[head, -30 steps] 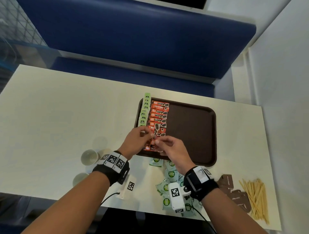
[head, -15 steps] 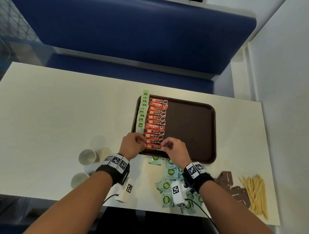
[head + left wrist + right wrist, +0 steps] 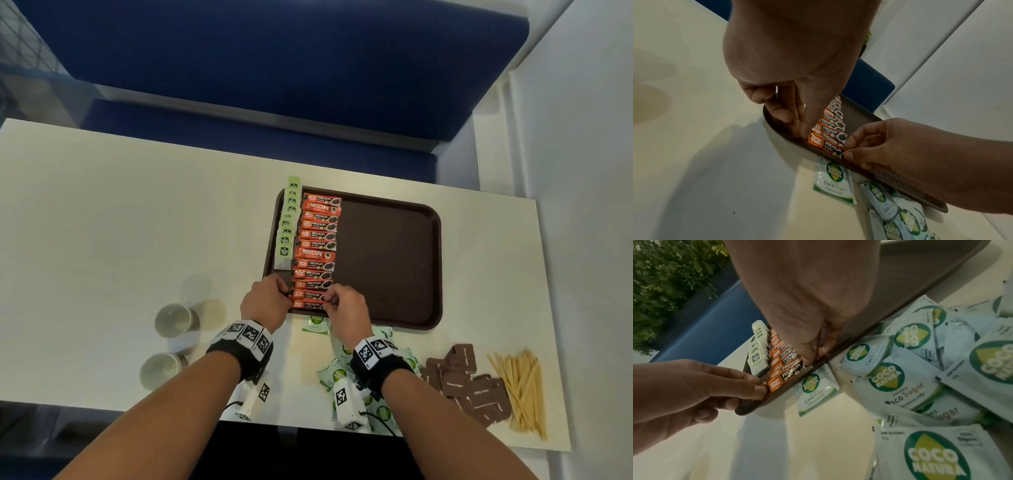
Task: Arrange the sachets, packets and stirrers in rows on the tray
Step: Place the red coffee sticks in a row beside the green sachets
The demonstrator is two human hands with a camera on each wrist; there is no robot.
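Observation:
A brown tray (image 3: 394,260) lies on the white table. Green tea bags (image 3: 287,226) line its left edge, and beside them runs a row of red coffee sachets (image 3: 317,246). The nearest coffee sachet (image 3: 310,304) lies flat at the tray's near rim. My left hand (image 3: 284,295) pinches its left end and my right hand (image 3: 327,302) pinches its right end. In the left wrist view the sachet (image 3: 826,145) sits between my left hand (image 3: 801,132) and right hand (image 3: 845,153). The right wrist view shows the same sachet (image 3: 785,378).
Coco sugar sachets (image 3: 337,373) are piled just in front of the tray. Brown packets (image 3: 469,387) and wooden stirrers (image 3: 520,387) lie at the near right. Two paper cups (image 3: 173,320) stand near left. The tray's right part is bare. A blue bench (image 3: 274,68) is behind.
Both hands moved toward me along the red row with one sachet. It was lifted and askew; now it lies flat at the row's near end.

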